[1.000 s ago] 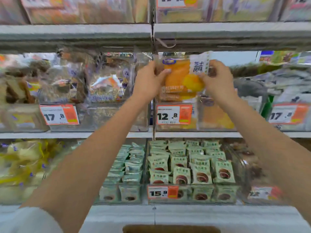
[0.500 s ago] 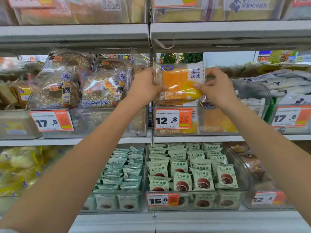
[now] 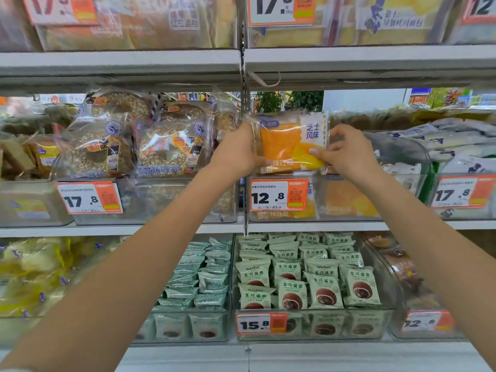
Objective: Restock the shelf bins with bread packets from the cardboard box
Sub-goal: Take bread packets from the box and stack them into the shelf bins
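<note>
- Clear plastic bin (image 3: 402, 146) w/ the 12.8 price tag (image 3: 279, 195) sat on the middle shelf (image 3: 188, 229), just right of the metal upright (image 3: 244, 157); its top stood open under the upper shelf (image 3: 349, 60), w/ free room above the rim and to the rear right.
- Bread packet (image 3: 291, 142) was held upright at the bin's front left, lower edge just above the front wall and tag, left edge close to the upright.
- Left hand (image 3: 236, 151) gripped the packet's left edge, fingers wrapped behind, thumb on the front low down.
- Right hand (image 3: 346, 154) pinched the right edge, thumb on the front face, fingers curled behind.
- Similar orange packets (image 3: 346, 197) already lay inside the bin, seen thru the front wall.
- Left neighbour: bin of seeded ring loaves (image 3: 171, 149) w/ a 17.8 tag (image 3: 90, 197), its bags bulging toward the upright, near the left hand.
- Right neighbour: bin of white/blue packs (image 3: 456, 146), another 17.8 tag (image 3: 464, 191).
- Below: green snack packs (image 3: 308, 277) in a 15.8 bin; both forearms crossed in front of that shelf.
- Packet itself: clear film, orange loaf picture, white panel w/ blue characters top right, blue logo top left, crinkled seam on the left edge.
</note>
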`<state>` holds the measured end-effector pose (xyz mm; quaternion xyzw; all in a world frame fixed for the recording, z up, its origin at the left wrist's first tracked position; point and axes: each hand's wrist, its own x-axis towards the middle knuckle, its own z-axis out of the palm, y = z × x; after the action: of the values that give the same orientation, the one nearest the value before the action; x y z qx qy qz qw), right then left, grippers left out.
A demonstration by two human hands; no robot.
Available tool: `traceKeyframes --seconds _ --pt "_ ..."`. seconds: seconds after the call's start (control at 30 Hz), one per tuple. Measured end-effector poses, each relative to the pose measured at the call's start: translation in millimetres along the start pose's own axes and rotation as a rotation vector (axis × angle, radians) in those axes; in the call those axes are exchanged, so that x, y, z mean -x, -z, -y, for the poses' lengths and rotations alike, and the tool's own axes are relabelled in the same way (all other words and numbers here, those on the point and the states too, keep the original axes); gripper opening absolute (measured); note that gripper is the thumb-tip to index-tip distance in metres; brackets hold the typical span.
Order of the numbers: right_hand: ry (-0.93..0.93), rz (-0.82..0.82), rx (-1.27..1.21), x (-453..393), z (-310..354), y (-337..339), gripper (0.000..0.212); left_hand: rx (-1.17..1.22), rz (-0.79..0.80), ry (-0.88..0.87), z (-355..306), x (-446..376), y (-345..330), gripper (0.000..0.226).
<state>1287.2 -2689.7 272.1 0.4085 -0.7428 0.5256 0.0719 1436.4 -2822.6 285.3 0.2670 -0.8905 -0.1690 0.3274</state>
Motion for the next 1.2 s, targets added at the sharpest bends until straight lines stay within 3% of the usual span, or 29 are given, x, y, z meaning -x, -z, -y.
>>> traceKeyframes --seconds 0.13,0.33,0.5,0.67,0.73,0.83,0.9,0.97,1.03,1.07,1.2 --pt "-0.036 0.064 0.042 3.6 -4.0 7.3 0.028 -0.119 0.058 0.006 -6.0 -1.3 0.4 0.071" --pt "-0.068 0.122 0.009 2.9 -0.2 10.6 0.032 -0.096 0.123 0.01 -0.1 -4.3 8.6 0.062" --pt "-0.056 0.012 -0.005 5.9 1.5 11.3 0.03 -0.001 0.009 0.019 2.8 -4.9 16.3 0.042" --pt "-0.083 0.067 0.088 8.4 2.1 8.7 0.026 -0.013 -0.033 0.052 -0.7 -1.7 11.8 0.053" --pt "-0.082 0.046 0.041 12.5 1.5 11.3 0.037 0.025 -0.099 0.053 -1.9 3.0 12.4 0.057" --pt "-0.009 -0.12 0.019 29.0 -2.6 15.1 0.052 -0.012 -0.362 -0.065 -2.3 22.2 8.4 0.044" --pt "0.116 -0.284 0.011 53.5 -6.3 12.1 0.041 -0.075 -0.544 -0.179 -1.3 44.6 -4.2 0.027" --pt "0.252 -0.393 -0.029 90.3 -18.5 -0.9 0.025 -0.091 -0.623 -0.316 1.8 74.3 -28.0 0.015" --pt "0.334 -0.365 -0.006 137.1 -44.1 -25.4 0.016 -0.126 -0.55 -0.458 10.1 106.8 -61.4 0.011" --pt "0.332 -0.274 0.048 162.7 -62.7 -40.3 0.013 -0.147 -0.47 -0.524 18.5 123.0 -81.4 0.01" --pt "0.115 0.246 0.249 272.6 -156.4 -92.2 0.015 -0.199 -0.031 -0.632 71.2 196.2 -171.8 0.013"
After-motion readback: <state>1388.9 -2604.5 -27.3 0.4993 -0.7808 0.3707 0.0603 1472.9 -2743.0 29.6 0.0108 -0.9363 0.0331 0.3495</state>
